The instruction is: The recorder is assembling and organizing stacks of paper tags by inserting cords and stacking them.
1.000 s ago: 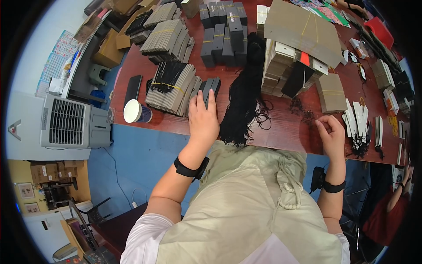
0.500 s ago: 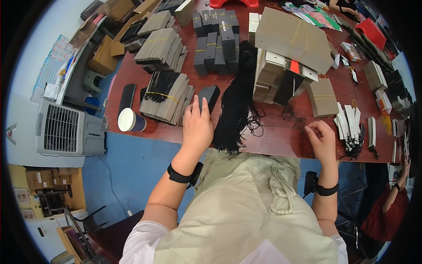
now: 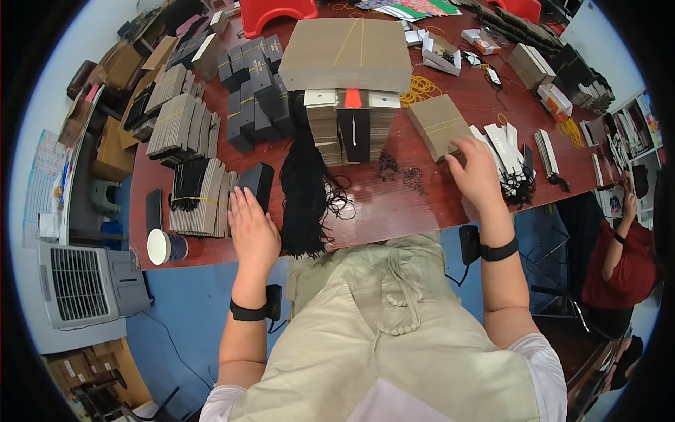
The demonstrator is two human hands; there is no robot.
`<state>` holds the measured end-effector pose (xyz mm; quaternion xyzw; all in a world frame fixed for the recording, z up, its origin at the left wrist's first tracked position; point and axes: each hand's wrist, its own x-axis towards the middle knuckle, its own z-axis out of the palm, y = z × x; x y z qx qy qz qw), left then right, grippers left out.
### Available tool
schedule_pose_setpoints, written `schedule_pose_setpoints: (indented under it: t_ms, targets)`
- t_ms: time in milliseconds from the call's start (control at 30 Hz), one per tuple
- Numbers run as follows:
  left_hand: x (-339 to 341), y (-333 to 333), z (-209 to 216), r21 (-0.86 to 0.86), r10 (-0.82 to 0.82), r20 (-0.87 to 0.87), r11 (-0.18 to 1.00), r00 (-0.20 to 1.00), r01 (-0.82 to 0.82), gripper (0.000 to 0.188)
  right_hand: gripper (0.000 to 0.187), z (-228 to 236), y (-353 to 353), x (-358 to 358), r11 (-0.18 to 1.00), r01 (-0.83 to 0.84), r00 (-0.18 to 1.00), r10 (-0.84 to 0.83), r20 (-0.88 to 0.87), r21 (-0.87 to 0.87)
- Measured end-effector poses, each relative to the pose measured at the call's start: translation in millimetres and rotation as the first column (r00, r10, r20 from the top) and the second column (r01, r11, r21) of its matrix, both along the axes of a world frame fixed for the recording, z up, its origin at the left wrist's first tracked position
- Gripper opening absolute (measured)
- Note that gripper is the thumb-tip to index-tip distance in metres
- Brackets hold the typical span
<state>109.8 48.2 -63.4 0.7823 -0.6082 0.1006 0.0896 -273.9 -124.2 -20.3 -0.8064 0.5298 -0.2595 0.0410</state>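
My left hand [image 3: 253, 228] lies flat near the table's front edge, fingers stretched out, holding nothing. Its fingertips are at the near end of a dark grey stack [image 3: 257, 181], beside a banded stack of beige cards [image 3: 200, 218] with black cords on top. A thick bundle of black cords [image 3: 301, 197] lies just right of this hand. My right hand [image 3: 478, 172] is raised over the table, thumb and fingers apart and nothing visible between them. It is nearest a banded brown card stack [image 3: 437, 119] and a fan of white tags with black strings [image 3: 508, 156].
A tall pile of white-edged stacks [image 3: 320, 133] stands mid-table under a large banded board [image 3: 344, 53]. Dark grey boxes [image 3: 256, 105] stand left of it. A paper cup [image 3: 159, 247] sits at the front left edge. Another person [image 3: 610, 271] is at the right.
The view has swung right, so the table things appear further left. My right hand has moved forward to the brown card stack, and its fingers have spread. My left hand stays by the dark stack.
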Motion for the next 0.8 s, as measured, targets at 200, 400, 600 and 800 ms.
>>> schedule_pose_setpoints:
  t_ms: [200,400,600,800]
  targets:
    - [3.6,0.4,12.0,0.017,-0.039,-0.140,0.999,0.989,0.042,0.065,0.069,-1.5,-3.0,7.5,0.986,-0.052,0.942,0.100,-0.319,0.157]
    - [-3.7,9.5,25.5,-0.200,-0.181,-0.258,0.971,0.949,0.131,0.059,0.076,-6.0,-44.4,26.1,0.997,0.073,0.992,-0.073,-0.101,-0.001]
    - [-8.4,6.6,34.3,-0.197,-0.237,-0.319,0.964,0.918,0.180,0.057,0.084,-10.1,-70.3,32.7,0.945,0.244,0.930,-0.165,-0.328,0.217]
    - [31.4,-0.9,110.6,-0.417,-0.277,-0.272,0.897,0.922,0.147,0.044,0.081,-16.0,-58.1,35.1,0.959,0.254,0.922,-0.200,-0.332,0.129]
